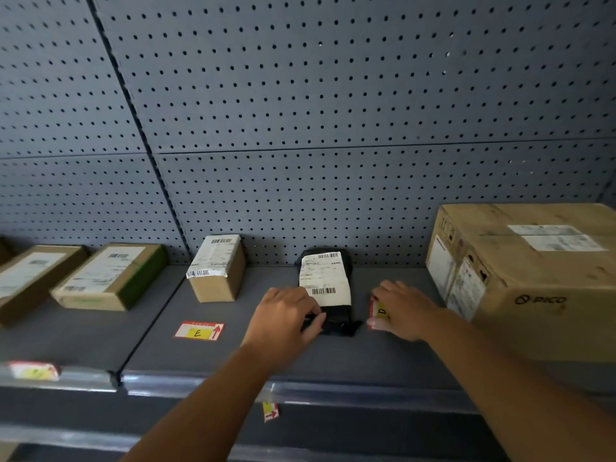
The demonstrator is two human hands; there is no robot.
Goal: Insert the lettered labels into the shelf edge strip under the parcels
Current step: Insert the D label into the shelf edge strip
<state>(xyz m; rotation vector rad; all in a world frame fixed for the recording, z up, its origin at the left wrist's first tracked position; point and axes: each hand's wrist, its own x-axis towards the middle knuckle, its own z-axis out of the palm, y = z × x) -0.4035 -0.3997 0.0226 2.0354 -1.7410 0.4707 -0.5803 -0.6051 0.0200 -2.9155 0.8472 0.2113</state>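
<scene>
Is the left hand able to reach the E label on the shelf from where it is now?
Probably yes. The E label lies flat on bare shelf, left of the left hand, with nothing between them. That hand grips the black parcel, so it must let go first.

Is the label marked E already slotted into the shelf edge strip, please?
No, the E label lies flat on the shelf, behind the edge strip.

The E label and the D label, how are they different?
The E label lies flat and alone on the shelf, with no hand touching it; the D label is held up on its edge by the right hand. The E label shows fully, with its red arrow; the D label is partly hidden by fingers. Both are red-bordered with a yellow patch bearing a handwritten letter.
</scene>
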